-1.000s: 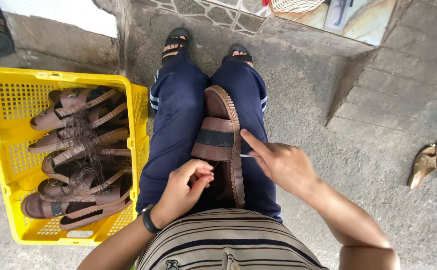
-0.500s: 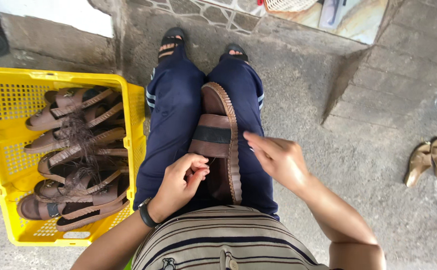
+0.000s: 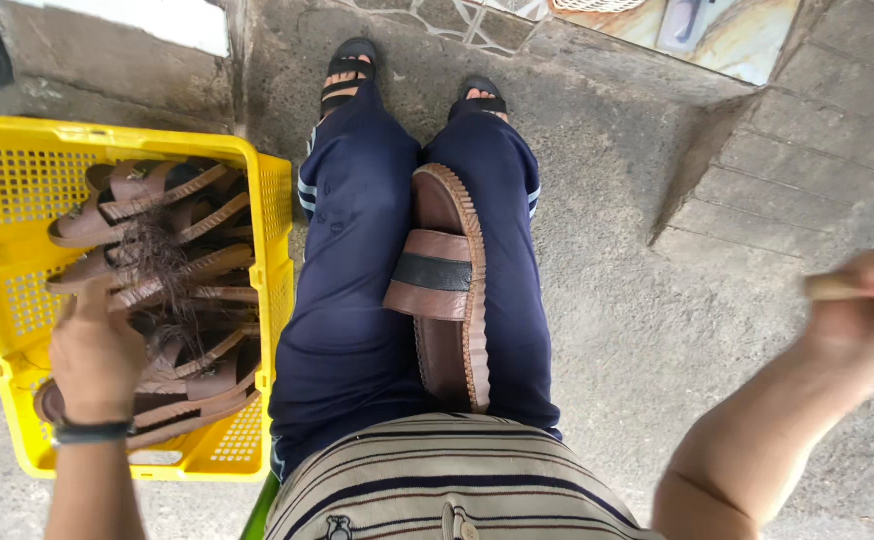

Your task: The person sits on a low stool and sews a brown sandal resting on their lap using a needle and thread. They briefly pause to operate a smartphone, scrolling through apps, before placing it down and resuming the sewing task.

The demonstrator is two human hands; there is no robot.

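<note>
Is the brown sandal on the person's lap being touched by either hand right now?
No, the brown sandal lies alone on the lap while the left hand is over the yellow crate and the right hand is out to the side.

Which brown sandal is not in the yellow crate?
The brown sandal lying on the person's lap, between the thighs; the other sandals are piled in the yellow crate.

- One view only, from the head, looking steeply down over the striped shirt onto the lap.
- It sits close: the sandal on the thighs fills the centre.
- Yellow crate lies at the frame's left, concrete floor at its right.
</note>
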